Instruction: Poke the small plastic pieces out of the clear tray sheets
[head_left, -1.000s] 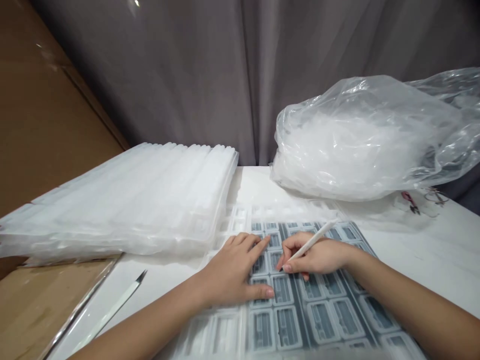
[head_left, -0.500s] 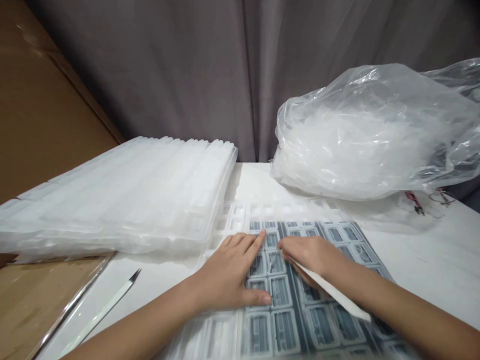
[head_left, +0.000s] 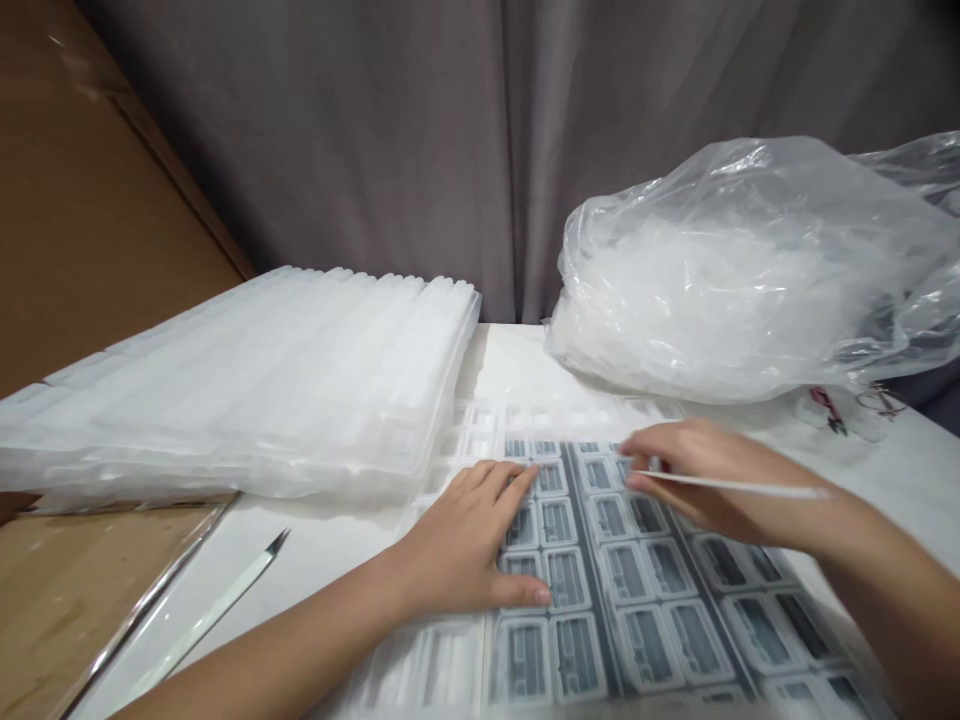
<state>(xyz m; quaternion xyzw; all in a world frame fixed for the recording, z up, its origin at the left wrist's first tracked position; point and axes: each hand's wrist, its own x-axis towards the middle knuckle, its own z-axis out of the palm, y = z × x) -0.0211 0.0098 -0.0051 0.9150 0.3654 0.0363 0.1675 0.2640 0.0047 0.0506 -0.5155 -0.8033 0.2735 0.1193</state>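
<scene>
My left hand (head_left: 476, 540) lies flat with its fingers spread on a clear plastic tray (head_left: 611, 590) of rectangular pockets. Dark backing shows through much of the tray, and small clear parts seem to sit in the pockets. Above the tray's right part, my right hand (head_left: 697, 475) is closed on slim white tweezers (head_left: 739, 487). Their shaft points back along the wrist; the tips are hidden by the fingers, so whether they hold anything cannot be made out. Another pair of white tweezers (head_left: 217, 610) with dark tips lies left of my left forearm.
A stack of frosted plastic trays (head_left: 247, 390) stands at the left. Behind it are a cardboard box (head_left: 90, 200) and a grey curtain (head_left: 375, 140). A large clear bag (head_left: 735, 280) of whitish pieces sits back right, near small red-handled cutters (head_left: 827, 408).
My right hand has moved right and slightly away across the tray, and the tweezers have swung from slanting down to nearly level. My left hand stays on the tray.
</scene>
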